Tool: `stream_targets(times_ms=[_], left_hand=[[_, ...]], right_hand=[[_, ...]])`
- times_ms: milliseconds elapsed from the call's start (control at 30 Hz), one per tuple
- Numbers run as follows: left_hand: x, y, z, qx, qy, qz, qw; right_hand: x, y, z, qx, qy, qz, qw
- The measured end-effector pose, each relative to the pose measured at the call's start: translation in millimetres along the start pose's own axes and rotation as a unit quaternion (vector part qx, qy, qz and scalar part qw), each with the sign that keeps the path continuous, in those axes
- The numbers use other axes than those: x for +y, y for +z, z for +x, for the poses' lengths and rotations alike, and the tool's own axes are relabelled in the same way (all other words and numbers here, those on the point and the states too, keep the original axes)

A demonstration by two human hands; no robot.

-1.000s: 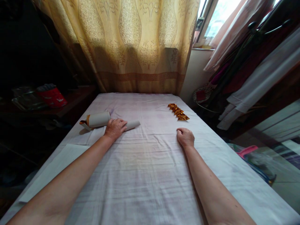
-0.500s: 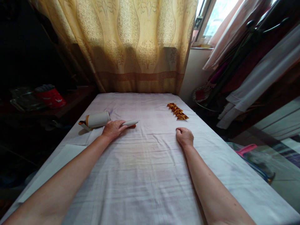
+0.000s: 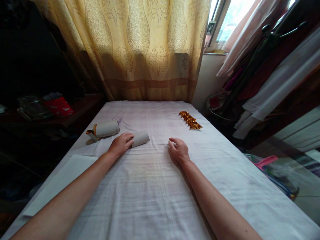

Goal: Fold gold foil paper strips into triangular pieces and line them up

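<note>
My left hand [image 3: 121,144] is closed on the near end of a curved, grey-backed piece of foil paper [image 3: 140,138], which lies low over the cloth. Just beyond that hand rests a roll of the same kind of paper [image 3: 107,129], its loose left end showing gold. To the right, my right hand [image 3: 179,149] hovers at the cloth with its fingers loosely bent and a gap at the thumb; nothing shows in it. Farther back on the right sits a row of folded shiny gold pieces [image 3: 190,120].
A white cloth [image 3: 155,193] covers the table. White sheets [image 3: 65,181] lie under my left forearm. A dark side table at left bears a glass container [image 3: 32,108] and a red holder [image 3: 57,105]. A yellow curtain [image 3: 138,43] hangs behind; clothes [image 3: 280,80] hang right.
The foil paper in my left hand has turned, so its broad grey side now faces up. My right hand has moved left towards it and its fingers have loosened from a fist.
</note>
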State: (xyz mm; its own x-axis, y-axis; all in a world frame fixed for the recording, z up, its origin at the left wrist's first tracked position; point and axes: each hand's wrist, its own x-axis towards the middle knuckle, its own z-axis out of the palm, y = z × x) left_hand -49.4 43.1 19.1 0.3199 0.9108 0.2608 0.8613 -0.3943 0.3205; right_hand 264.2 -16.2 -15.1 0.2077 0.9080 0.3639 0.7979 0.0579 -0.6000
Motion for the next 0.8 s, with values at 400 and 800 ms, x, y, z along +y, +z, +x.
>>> stream_targets(times_ms=[400, 800], left_hand=[[5.0, 5.4, -4.6, 0.067, -0.038, -0.073, 0.994], [-16.9, -96.0, 23.2, 0.181, 0.006, -0.040, 0.983]], right_hand=[[-78.1, 59.1, 11.3, -0.093, 0.040, 0.074, 0.992], [-45.4, 35.6, 0.2, -0.060, 0.059, 0.113, 0.990]])
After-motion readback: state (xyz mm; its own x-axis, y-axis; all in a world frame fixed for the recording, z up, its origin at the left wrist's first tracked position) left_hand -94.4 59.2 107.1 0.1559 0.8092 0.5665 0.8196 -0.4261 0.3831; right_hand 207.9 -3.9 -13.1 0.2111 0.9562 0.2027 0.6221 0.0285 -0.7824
